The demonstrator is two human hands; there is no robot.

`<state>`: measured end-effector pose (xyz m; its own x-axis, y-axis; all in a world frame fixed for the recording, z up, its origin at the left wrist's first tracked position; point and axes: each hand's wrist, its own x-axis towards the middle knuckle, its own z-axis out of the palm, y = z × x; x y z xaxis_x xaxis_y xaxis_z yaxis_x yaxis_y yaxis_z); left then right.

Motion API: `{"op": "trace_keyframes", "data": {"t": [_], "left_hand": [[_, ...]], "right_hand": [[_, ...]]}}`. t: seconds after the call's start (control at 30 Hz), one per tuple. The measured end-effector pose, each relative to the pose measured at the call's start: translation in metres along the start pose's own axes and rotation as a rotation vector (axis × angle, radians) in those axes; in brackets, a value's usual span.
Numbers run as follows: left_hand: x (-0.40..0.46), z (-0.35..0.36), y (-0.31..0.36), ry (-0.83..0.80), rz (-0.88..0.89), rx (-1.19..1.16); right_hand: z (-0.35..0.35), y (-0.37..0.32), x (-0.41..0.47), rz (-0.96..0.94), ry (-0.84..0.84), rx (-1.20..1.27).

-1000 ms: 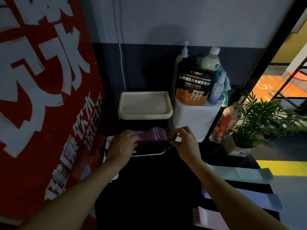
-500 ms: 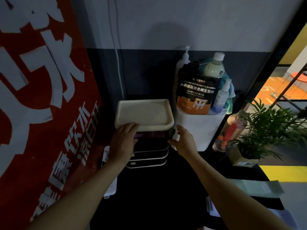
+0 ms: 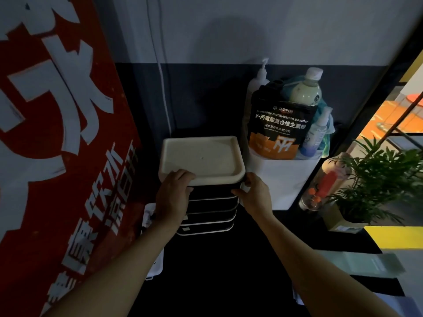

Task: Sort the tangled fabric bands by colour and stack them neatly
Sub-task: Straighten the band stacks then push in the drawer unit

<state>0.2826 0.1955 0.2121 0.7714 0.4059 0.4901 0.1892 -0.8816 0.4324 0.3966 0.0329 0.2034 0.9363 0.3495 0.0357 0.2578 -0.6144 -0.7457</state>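
A small black drawer unit (image 3: 210, 209) with a cream top (image 3: 201, 156) stands on the dark table against the wall. All its drawers look pushed in, and no purple bands show. My left hand (image 3: 172, 197) rests on the unit's front left corner, fingers curled over the cream rim. My right hand (image 3: 254, 195) touches the front right corner of the top drawer, thumb against its face. A pale green band (image 3: 357, 263) lies flat on the table at the right, under my right forearm. Another pale band (image 3: 402, 304) peeks in at the lower right edge.
A red banner (image 3: 57, 145) with white characters leans close on the left. Right of the drawers stands a white bin (image 3: 283, 179) holding a black pouch (image 3: 280, 126) and bottles. A potted plant (image 3: 380, 181) and a clear bottle (image 3: 325, 181) sit at the right.
The drawer that was pulled out with purple bands in it has been pushed in. Both hands moved up from the drawer front to the unit's top corners. The view tilted upward.
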Motion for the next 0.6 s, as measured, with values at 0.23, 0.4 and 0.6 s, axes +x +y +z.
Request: {"op": "trace_keyframes", "data": {"t": [0.23,0.4,0.6], "left_hand": [[-0.002,0.003,-0.009,-0.037,0.018,-0.019],[-0.030,-0.003,-0.016,0.049,-0.026,-0.056],[-0.067,-0.004,-0.024,0.035,-0.177,-0.126]], "right_hand": [[0.000,-0.003,-0.003,0.021,-0.007,-0.046],[0.000,0.003,-0.017,0.027,-0.019,-0.059],[0.009,0.013,-0.033,0.059,-0.082,-0.051]]}}
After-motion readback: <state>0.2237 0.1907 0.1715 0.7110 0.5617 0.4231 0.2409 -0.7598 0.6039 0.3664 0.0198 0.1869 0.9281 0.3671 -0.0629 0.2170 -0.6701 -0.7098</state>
